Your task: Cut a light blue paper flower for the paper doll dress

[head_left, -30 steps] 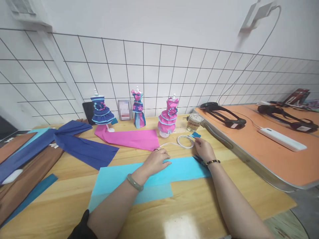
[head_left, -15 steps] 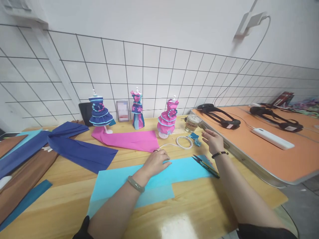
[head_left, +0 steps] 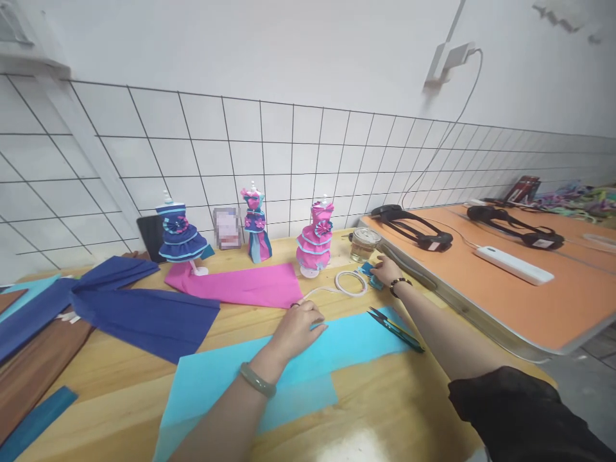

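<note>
My left hand [head_left: 299, 326] lies palm down with its fingers stretched out over a long light blue strip of crepe-like material [head_left: 216, 366]. At its fingertips is the loose end of a white roll of narrow tape [head_left: 350, 283]. My right hand [head_left: 386, 272] reaches across to some crumpled teal scraps [head_left: 369, 272], fingers a little apart and at the scraps' edge; I cannot make out any grip on them. Dark thread snips [head_left: 395, 330] lie across the right end of the light blue strip.
Three small dress forms wear a navy dress [head_left: 180, 237], a mixed-colour dress [head_left: 257, 224] and a pink dress [head_left: 315, 240]. Pink [head_left: 240, 285] and navy strips [head_left: 154, 321] lie left. A lidded glass jar [head_left: 364, 245] stands beside the raised orange tabletop [head_left: 481, 289], which holds black headsets [head_left: 418, 231].
My right hand has moved left and down from beside the glass jar to the teal scraps. My left hand stays on the light blue strip. The view has shifted slightly.
</note>
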`<state>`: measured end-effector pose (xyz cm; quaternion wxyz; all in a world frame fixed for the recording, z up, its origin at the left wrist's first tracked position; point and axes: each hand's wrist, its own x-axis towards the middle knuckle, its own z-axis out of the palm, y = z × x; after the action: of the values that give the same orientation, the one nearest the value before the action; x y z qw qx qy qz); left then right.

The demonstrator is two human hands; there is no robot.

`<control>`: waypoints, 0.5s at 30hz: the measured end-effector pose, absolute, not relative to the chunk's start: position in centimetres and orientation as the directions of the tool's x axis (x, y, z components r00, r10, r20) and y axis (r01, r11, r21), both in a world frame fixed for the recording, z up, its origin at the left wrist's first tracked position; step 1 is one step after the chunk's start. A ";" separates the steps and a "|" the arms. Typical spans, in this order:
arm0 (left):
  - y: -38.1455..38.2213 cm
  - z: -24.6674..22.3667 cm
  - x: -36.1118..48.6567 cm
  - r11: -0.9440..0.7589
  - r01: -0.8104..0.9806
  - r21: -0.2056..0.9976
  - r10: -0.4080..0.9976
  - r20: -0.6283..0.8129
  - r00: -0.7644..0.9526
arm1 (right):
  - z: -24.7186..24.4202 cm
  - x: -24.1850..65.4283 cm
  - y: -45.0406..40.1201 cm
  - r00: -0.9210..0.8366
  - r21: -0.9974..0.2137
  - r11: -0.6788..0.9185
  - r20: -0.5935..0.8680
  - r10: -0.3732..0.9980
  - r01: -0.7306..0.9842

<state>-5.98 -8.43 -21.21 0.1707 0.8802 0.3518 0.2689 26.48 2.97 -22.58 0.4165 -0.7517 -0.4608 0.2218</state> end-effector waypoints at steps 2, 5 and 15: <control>-8.4 -21.2 -6.0 -0.690 0.527 0.496 0.714 0.348 0.608 | -22.7 26.3 3.0 0.472 -0.831 -0.226 0.049 0.880 0.508; -8.4 -21.2 -5.9 -0.682 0.524 0.510 0.720 0.342 0.604 | -22.8 26.4 2.7 0.482 -0.852 -0.204 0.064 0.874 0.483; -8.1 -21.6 -5.9 -0.677 0.505 0.536 0.724 0.359 0.589 | -22.2 26.5 -1.1 0.564 -0.948 0.006 0.195 0.803 0.319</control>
<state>-5.91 -8.13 -21.55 0.1924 0.8704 0.3531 0.2842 26.48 -1.08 -22.23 0.5740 -0.6726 -0.4169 0.2109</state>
